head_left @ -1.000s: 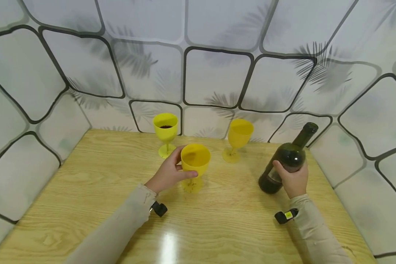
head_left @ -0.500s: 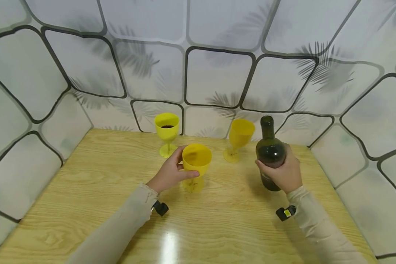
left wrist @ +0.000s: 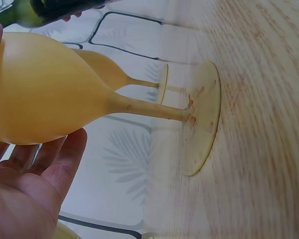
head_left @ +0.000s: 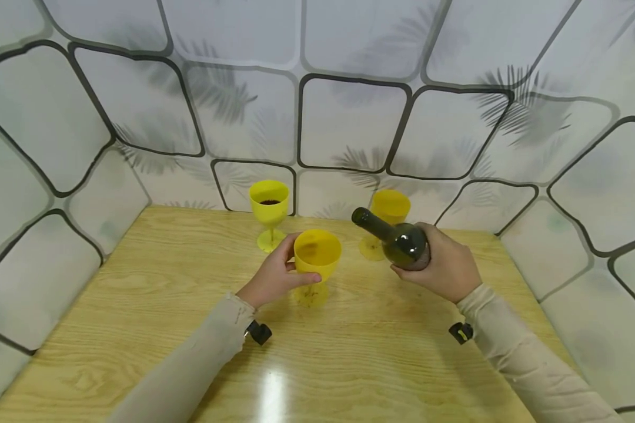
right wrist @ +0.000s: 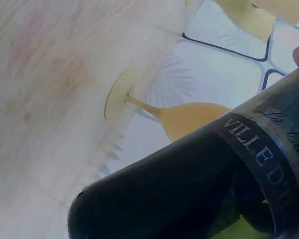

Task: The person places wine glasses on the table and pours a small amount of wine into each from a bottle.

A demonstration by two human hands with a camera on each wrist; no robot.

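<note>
Wine bottle (head_left: 397, 239) lies tilted in my right hand (head_left: 444, 269), its neck pointing toward the yellow goblet (head_left: 316, 258) my left hand (head_left: 273, 277) grips on the worktop (head_left: 349, 352).

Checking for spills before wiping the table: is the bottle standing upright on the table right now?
No, the bottle is lifted and tilted in the right hand, its neck pointing toward the near cup.
</note>
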